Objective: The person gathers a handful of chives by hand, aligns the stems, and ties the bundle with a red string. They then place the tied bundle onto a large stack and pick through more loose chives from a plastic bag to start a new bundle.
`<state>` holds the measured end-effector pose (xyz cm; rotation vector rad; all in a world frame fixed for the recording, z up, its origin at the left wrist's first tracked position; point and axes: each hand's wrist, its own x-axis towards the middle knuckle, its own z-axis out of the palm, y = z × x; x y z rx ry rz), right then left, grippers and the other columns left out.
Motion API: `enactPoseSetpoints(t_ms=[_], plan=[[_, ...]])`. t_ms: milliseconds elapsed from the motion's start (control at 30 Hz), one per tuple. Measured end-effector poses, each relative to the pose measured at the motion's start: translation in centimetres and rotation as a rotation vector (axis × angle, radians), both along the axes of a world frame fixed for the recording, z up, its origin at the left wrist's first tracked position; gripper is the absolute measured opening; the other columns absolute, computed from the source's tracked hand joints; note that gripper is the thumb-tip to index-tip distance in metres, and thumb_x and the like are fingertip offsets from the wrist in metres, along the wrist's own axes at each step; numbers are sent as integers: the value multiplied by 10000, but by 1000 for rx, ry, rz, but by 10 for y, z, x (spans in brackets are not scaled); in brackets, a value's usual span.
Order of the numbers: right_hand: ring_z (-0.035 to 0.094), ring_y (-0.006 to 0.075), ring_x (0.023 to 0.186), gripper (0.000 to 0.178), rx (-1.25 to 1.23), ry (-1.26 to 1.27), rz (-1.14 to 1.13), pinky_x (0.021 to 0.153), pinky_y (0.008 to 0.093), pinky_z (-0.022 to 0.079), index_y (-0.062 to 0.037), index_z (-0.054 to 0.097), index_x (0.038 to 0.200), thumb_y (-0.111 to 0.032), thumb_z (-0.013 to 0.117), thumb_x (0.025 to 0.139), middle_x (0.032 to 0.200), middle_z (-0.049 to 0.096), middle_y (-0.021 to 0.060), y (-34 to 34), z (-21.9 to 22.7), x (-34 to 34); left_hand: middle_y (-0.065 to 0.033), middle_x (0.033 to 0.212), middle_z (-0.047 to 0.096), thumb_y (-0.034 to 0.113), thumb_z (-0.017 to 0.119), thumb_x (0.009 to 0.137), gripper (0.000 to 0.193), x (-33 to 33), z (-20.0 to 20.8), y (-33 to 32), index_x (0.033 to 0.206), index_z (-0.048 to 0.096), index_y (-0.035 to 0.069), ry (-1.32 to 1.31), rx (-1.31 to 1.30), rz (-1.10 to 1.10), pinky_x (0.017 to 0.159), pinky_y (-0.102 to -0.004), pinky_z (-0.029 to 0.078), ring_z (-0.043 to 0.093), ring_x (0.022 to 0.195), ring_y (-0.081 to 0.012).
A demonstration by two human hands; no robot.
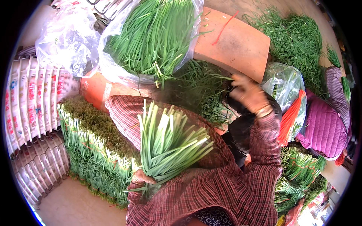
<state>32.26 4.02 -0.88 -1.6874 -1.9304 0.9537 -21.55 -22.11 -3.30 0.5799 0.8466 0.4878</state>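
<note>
A loose bunch of garlic chives (166,145) lies across my lap, its pale cut ends fanned upward. My left hand (142,177) is closed round its lower, leafy part. Out to the right, my right hand (249,94) is raised above a heap of loose green leaves (201,84) and smeared by motion. A thin green blade lies at its fingertips; whether the fingers grip it cannot be made out. Beyond my knees, a clear plastic bag (107,56) stands open, full of long chives (151,37).
Tied chive bundles (100,150) are stacked at my left beside white plastic crates (36,98). An orange board (233,41) is ahead, crumpled plastic (69,37) far left. Red-orange ties (290,120) hang at right, near a person in a purple vest (326,128) and a leaf pile (294,45).
</note>
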Motion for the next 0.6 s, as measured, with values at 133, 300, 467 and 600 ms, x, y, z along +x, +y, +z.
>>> enactPoseSetpoints(t_ms=[133,300,467,600], plan=[[612,320,1225,661,-559,478,420,999,395,513,-57,448,1494,-301,692,930,1450,542,186,-28,1,-100,-128,1296,655,152,993,469,1062,-14,-10,-4,1411,529,-7,223,-52,-141,1005,-409,508,629,1144,-268],[659,215,1069,362,-597,825,697,906,342,538,-17,632,1290,-174,652,964,1183,686,102,-38,-28,-132,-145,1307,648,92,946,554,952,14,21,17,1406,533,-13,66,-75,-107,990,-401,526,629,1154,-266],[638,180,1074,312,-863,904,287,974,315,487,-14,673,1219,-236,560,1030,1148,691,88,-42,-15,-135,-175,1333,635,63,831,787,683,5,18,16,1398,536,-13,-83,-7,-120,1024,-394,522,615,1208,-272],[601,199,1161,369,-676,900,220,1052,324,449,-1,634,1294,-251,507,1054,1255,659,106,-55,-51,-139,-137,1311,661,161,821,817,578,-8,50,44,1333,602,23,274,118,-281,1054,-364,498,621,1201,-239]])
